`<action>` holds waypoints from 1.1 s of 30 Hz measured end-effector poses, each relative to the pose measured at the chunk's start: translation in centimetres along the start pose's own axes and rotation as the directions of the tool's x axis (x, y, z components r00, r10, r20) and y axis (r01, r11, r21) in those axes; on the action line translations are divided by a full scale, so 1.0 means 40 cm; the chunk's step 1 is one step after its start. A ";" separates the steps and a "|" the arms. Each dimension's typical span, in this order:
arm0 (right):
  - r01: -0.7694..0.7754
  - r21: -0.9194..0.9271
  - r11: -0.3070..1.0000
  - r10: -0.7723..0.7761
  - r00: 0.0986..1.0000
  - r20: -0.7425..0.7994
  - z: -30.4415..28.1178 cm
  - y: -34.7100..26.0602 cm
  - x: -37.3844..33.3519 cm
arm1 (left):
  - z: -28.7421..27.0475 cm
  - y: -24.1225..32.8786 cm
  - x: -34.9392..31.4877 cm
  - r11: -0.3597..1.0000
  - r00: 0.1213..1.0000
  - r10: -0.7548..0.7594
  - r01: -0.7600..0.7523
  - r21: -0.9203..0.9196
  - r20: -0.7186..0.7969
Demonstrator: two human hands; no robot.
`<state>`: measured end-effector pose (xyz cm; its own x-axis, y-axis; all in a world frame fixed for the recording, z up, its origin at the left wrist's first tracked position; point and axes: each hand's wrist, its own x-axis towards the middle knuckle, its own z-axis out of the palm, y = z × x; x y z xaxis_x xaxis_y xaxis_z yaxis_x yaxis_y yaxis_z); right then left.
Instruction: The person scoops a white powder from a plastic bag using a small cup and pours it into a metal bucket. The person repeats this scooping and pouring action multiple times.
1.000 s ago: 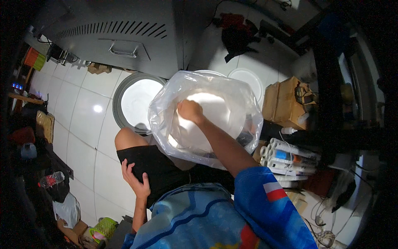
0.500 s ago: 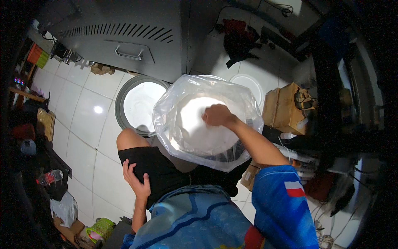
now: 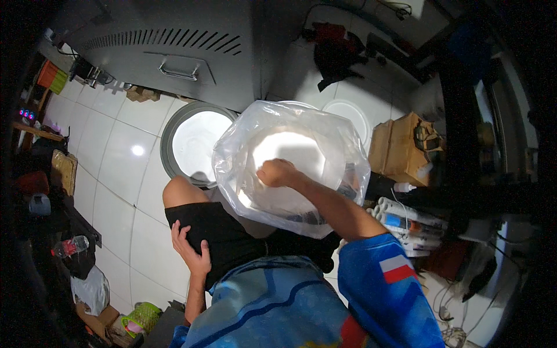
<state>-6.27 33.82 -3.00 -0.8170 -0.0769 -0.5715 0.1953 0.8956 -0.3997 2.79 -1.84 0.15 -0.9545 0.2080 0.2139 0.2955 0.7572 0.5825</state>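
Note:
A clear plastic bag (image 3: 235,130) lines a wide round container in front of me, its edge folded out over the rim. White material (image 3: 290,148) fills it, brightly lit; whether it is powder or liquid, I cannot tell. My right hand (image 3: 275,173) is closed like a fist over the left part of this white material. Anything inside its fingers is hidden. Resting on the black shorts at my left thigh, my left hand (image 3: 188,249) has its fingers apart and holds nothing. Left of the bag stands a grey round tub (image 3: 168,145) with a smooth white surface inside.
A grey metal cabinet (image 3: 174,35) with slots and a handle stands beyond the tub. White round lid (image 3: 362,119) and cardboard box (image 3: 400,151) lie right of the bag. Several white rolls (image 3: 415,214) are stacked beside my right arm. A green basket (image 3: 142,319) sits at lower left.
My right hand has moved left and slightly nearer across the white material, staying closed. The left hand has stayed on the thigh.

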 end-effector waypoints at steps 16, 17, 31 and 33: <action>0.143 -0.379 0.914 -0.200 0.973 -0.115 -0.143 0.254 0.119 | -0.008 0.006 -0.002 0.999 0.999 -0.034 0.034 -0.011 0.003; 0.155 -0.427 0.891 -0.227 0.966 -0.124 -0.133 0.273 0.094 | -0.008 0.005 -0.003 1.000 1.000 -0.029 0.029 -0.011 -0.004; -0.444 0.180 0.878 0.474 0.857 -0.200 -0.084 0.185 -0.105 | -0.001 -0.011 0.006 0.998 0.999 -0.039 0.039 -0.048 -0.013; -0.432 0.257 0.865 0.483 0.855 -0.188 -0.057 0.161 -0.121 | -0.002 -0.015 0.007 0.997 0.999 -0.040 0.039 -0.067 -0.014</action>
<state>-2.31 40.95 -1.17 -0.7067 0.4490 -0.5469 0.6607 0.6953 -0.2829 2.36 -2.29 -0.08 -0.9648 0.1690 0.2013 0.2603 0.7213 0.6419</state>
